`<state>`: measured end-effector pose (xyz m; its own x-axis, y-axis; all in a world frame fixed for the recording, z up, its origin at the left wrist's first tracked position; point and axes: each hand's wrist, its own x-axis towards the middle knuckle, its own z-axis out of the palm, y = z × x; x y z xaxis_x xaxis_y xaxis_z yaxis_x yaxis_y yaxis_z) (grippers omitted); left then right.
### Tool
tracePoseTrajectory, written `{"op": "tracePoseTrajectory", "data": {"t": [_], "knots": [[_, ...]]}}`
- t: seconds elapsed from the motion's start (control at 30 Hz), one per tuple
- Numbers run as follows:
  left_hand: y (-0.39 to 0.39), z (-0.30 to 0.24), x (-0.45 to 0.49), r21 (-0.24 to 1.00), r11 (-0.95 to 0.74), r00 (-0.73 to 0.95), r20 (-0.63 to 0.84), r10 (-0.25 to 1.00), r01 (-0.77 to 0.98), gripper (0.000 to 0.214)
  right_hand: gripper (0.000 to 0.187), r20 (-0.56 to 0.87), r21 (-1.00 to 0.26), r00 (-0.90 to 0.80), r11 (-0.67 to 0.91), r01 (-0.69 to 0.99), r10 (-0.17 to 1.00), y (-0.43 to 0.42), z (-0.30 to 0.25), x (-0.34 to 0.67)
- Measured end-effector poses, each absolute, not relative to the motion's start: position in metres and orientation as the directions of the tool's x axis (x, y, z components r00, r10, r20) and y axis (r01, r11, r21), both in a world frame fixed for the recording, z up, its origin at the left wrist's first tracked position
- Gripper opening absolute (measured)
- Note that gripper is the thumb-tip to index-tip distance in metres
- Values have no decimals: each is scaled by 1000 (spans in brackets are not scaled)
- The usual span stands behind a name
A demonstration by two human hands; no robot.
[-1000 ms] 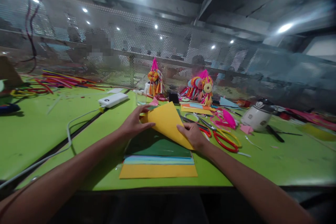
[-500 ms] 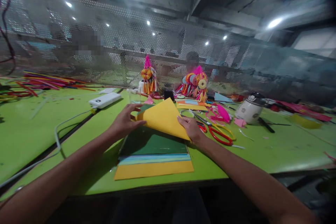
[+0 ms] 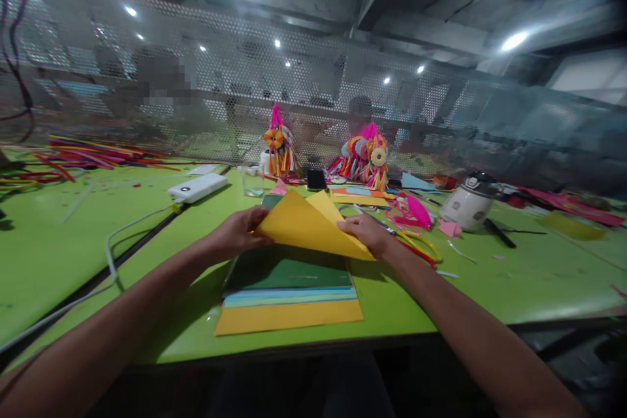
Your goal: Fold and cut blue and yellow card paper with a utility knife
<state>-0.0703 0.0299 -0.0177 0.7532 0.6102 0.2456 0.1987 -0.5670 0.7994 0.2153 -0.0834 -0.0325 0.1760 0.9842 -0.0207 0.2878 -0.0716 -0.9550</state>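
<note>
Between my two hands is a folded sheet of yellow paper (image 3: 308, 228), its layers spread into two peaks at the top. My left hand (image 3: 242, 230) pinches its left corner. The right side is gripped by my right hand (image 3: 365, 232), thumb on top. Beneath the sheet lies a dark green sheet (image 3: 289, 272), flat on a stack of coloured paper whose light blue edges (image 3: 289, 296) and yellow bottom sheet (image 3: 289, 319) stick out towards me. Scissors with red and yellow handles (image 3: 418, 245) lie just past my right hand, partly hidden by it.
A glass (image 3: 253, 181), a black phone (image 3: 316, 179) and colourful tasselled ornaments (image 3: 279, 140) stand towards the back. A white power bank (image 3: 198, 188) with a cable (image 3: 110, 248) is at left. On the right stands a white kettle-like container (image 3: 467, 202). The green table's (image 3: 392, 313) front edge is near me.
My left fingers have closed on the left corner of the yellow paper. The right hand has shifted slightly right, and the paper's layers have fanned apart.
</note>
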Motion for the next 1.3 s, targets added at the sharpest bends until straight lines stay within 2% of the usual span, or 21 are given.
{"op": "tracePoseTrajectory", "data": {"t": [0.13, 0.2, 0.33, 0.43, 0.5, 0.57, 0.63, 0.67, 0.77, 0.87, 0.97, 1.03, 1.2, 1.3], "knots": [[29, -18, -72, 589, -770, 846, 258, 466, 245, 21, 39, -29, -901, 160, -95, 423, 987, -81, -31, 226], [31, -20, -73, 488, -846, 888, 264, 376, 213, 17, 36, -11, -865, 165, -92, 494, 986, -80, -33, 228], [32, -21, -79, 427, -882, 922, 223, 316, 199, 6, 31, 60, -759, 139, -45, 650, 988, -79, -38, 224], [25, -14, -82, 412, -882, 933, 166, 318, 227, 8, 7, 173, -675, 121, 28, 737, 977, -82, -37, 218], [18, -6, -83, 404, -884, 942, 132, 309, 233, 12, 31, 291, -577, 3, 173, 798, 957, -86, -33, 218], [13, -1, -84, 402, -886, 950, 101, 296, 233, 14, 52, 344, -419, -240, 378, 826, 908, -91, -28, 222], [13, 0, -85, 413, -870, 938, 95, 334, 269, 17, 59, 260, -296, -471, 534, 792, 843, -94, -22, 229], [14, -2, -85, 424, -853, 922, 92, 375, 305, 21, 58, 192, -282, -539, 572, 770, 820, -95, -20, 233], [22, -8, -89, 491, -768, 866, 50, 497, 412, 29, 47, 88, -324, -611, 603, 729, 787, -95, -17, 242], [25, -9, -93, 568, -711, 855, 24, 518, 415, 35, 38, 114, -384, -590, 584, 716, 799, -91, -17, 244], [20, -4, -93, 589, -702, 847, 57, 529, 399, 37, 28, 118, -448, -576, 561, 696, 809, -90, -13, 244], [16, -1, -92, 604, -696, 848, 60, 526, 389, 36, 28, 100, -494, -590, 555, 669, 801, -93, -9, 244], [17, 0, -91, 690, -614, 849, 0, 529, 383, 32, 45, 55, -552, -559, 492, 674, 827, -104, 0, 246], [24, -4, -93, 743, -539, 842, -59, 537, 396, 30, 41, 90, -551, -527, 483, 680, 845, -103, -2, 242]]}}
